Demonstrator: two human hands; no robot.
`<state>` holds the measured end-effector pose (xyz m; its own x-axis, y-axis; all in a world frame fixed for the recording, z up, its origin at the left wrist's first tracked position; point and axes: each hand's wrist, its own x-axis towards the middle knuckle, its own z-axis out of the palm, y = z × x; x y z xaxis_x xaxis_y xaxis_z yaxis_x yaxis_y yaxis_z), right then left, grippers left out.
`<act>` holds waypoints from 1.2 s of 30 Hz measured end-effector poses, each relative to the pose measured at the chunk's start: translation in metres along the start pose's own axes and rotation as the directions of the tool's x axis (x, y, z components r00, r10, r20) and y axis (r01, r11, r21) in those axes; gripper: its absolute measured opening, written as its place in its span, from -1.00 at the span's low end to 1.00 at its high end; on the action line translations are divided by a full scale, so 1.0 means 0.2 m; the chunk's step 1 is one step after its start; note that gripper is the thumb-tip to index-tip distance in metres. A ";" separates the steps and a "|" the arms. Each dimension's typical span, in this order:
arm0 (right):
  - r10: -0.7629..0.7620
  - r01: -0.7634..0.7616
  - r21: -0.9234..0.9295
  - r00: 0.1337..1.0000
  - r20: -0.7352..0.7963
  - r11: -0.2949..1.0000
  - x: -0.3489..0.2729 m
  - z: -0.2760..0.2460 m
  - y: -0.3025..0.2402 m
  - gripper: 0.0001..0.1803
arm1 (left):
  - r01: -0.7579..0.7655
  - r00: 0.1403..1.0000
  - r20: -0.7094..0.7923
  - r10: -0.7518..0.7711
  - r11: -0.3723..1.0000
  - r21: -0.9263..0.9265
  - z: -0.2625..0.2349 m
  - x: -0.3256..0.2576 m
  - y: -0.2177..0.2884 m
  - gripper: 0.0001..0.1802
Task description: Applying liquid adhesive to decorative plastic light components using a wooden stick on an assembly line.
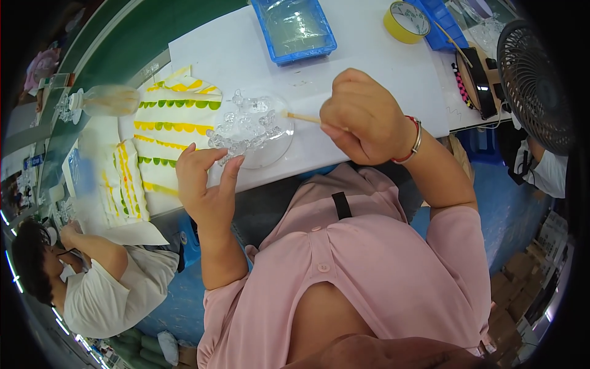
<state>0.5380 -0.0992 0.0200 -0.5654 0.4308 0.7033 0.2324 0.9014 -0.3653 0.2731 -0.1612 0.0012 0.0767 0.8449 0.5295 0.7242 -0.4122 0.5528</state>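
My right hand (pixel 362 114) is closed round a thin wooden stick (pixel 302 117). The stick's tip points left, over a round clear plate (pixel 270 158) on the white tabletop. Several small clear glassy pieces (pixel 252 123) lie heaped on the plate, too alike to tell one by one. At the plate's near left edge, the thumb and forefinger of my left hand (pixel 208 184) close on a small clear glassy piece (pixel 224 158). Its exact shape is hard to make out.
A patterned cloth (pixel 175 117) lies left of the plate, near a clear bottle (pixel 110 100). Beyond the plate stands a blue tray (pixel 296 59). Yellow tape (pixel 402 23) and a black fan (pixel 533 86) are at right. A co-worker (pixel 117 289) sits at the left.
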 end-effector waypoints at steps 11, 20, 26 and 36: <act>-0.012 0.012 0.016 1.000 0.008 1.000 -0.02 0.01 -0.08 -0.86 | 0.014 0.999 -0.040 -0.013 0.999 0.042 0.00 -0.04 -0.01 -0.72; 0.056 -0.053 0.089 0.998 -0.028 0.995 -0.06 0.03 -0.08 -0.91 | -0.030 0.998 -0.059 0.029 0.999 -0.014 0.08 -0.07 0.06 -0.70; 0.152 -0.149 0.046 0.986 -0.064 0.988 -0.11 -0.05 -0.05 -0.95 | 0.125 0.992 0.020 -0.123 0.979 -0.164 0.04 -0.09 0.07 -0.68; 0.176 -0.174 0.063 0.984 -0.029 0.983 -0.10 -0.05 -0.13 -0.92 | 0.243 0.961 0.178 -0.210 0.950 -0.196 0.02 0.01 -0.03 -0.72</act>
<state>0.5513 -0.1302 0.0217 -0.4927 0.5839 0.6452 0.2770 0.8081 -0.5198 0.2711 -0.1563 -0.0041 0.0440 0.9594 0.2786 0.5723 -0.2528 0.7801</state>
